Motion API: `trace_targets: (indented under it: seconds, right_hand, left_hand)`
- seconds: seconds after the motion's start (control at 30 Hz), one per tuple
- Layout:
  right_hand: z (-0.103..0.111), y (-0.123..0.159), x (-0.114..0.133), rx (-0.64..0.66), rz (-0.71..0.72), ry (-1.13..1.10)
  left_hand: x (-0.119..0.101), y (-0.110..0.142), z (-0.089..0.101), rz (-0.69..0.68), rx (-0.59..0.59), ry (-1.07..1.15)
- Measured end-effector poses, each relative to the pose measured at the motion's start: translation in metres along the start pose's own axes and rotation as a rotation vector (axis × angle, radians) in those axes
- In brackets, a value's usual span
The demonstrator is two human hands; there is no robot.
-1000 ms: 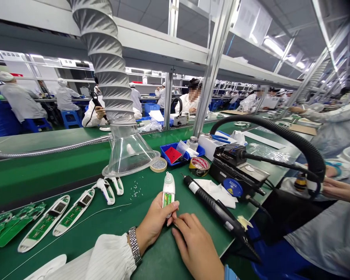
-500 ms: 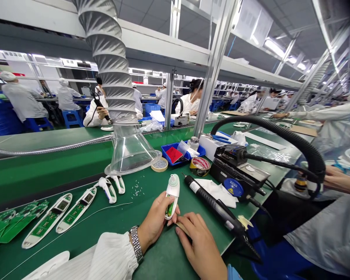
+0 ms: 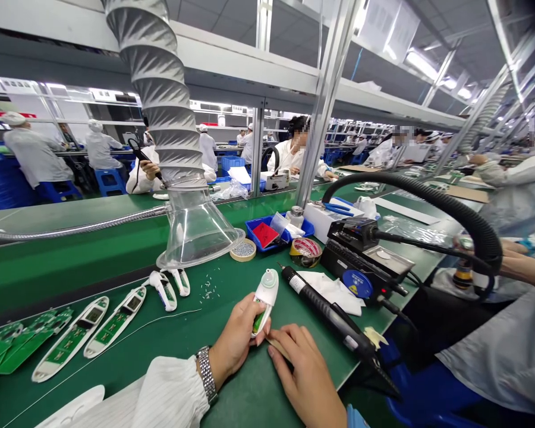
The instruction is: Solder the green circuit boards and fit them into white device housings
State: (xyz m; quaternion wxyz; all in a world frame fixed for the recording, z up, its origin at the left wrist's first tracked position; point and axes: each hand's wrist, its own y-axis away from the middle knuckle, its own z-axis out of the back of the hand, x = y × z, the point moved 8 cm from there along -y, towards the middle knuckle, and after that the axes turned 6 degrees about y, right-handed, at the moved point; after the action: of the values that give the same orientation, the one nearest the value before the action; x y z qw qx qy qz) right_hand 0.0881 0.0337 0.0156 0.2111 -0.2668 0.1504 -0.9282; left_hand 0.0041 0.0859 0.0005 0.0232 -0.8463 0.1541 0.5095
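Observation:
My left hand (image 3: 237,334), with a metal watch at its wrist, is closed around a white handheld device housing (image 3: 267,286). Its rounded end points up and away from me, and part of a green circuit board shows in its lower side. Close beside it, my right hand (image 3: 304,371) has its fingers closed over a thin tan strip (image 3: 280,347), mostly hidden beneath them. The strip's tip is near the housing's lower end; contact cannot be made out. Right of the housing lies a black electric screwdriver (image 3: 323,309).
White housings with boards (image 3: 74,339) and green circuit boards (image 3: 24,345) lie at left. Tiny white pieces (image 3: 209,288) are scattered below a clear extraction hood (image 3: 198,232). Behind are a blue tray (image 3: 252,227), tape roll (image 3: 305,252) and black soldering station (image 3: 345,261). A co-worker's arm (image 3: 528,264) is at right.
The housing has tilted slightly to the right in my left hand, and less of its circuit board shows. My right hand stays almost in place. A red light now shows on the soldering station.

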Motion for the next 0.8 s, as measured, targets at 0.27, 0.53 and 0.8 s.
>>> trace_targets:
  seconds: [0.27, 0.53, 0.8]
  right_hand:
    - [0.0002, 0.0005, -0.0010, 0.016, -0.016, -0.021]
    - [-0.0026, 0.0001, -0.0021, 0.047, -0.050, -0.043]
    - [-0.0013, -0.0015, -0.0036, 0.082, -0.070, 0.024]
  left_hand:
    - [-0.0014, -0.0006, 0.0012, -0.025, -0.049, -0.032]
    - [0.0046, 0.0010, -0.0049, 0.038, 0.030, 0.005]
    - [0.0014, 0.0001, -0.0057, 0.002, 0.044, 0.042]
